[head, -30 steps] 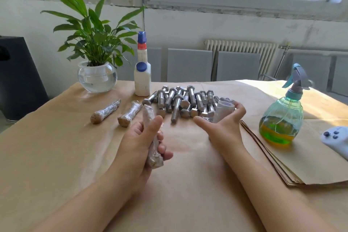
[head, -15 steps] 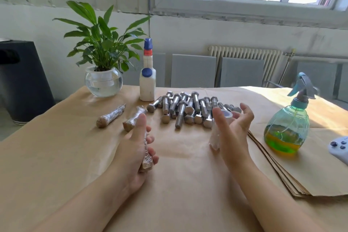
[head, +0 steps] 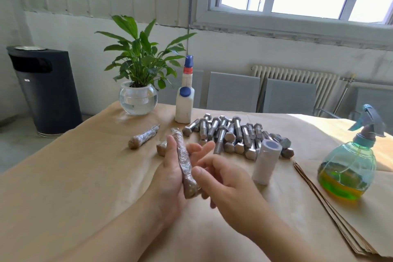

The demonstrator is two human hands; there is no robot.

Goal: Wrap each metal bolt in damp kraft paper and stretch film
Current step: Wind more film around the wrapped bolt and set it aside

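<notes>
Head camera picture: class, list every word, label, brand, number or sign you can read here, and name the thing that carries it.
No text in this view can be read.
Black bin: a small pale sticker on its front, too small to read.
White bottle: no readable print; its label is not visible.
Spray bottle: no print visible.
Film roll: plain white, no print visible.

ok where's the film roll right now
In the head view the film roll stands upright on the paper-covered table, right of the right hand, just in front of the bolt pile.
</notes>
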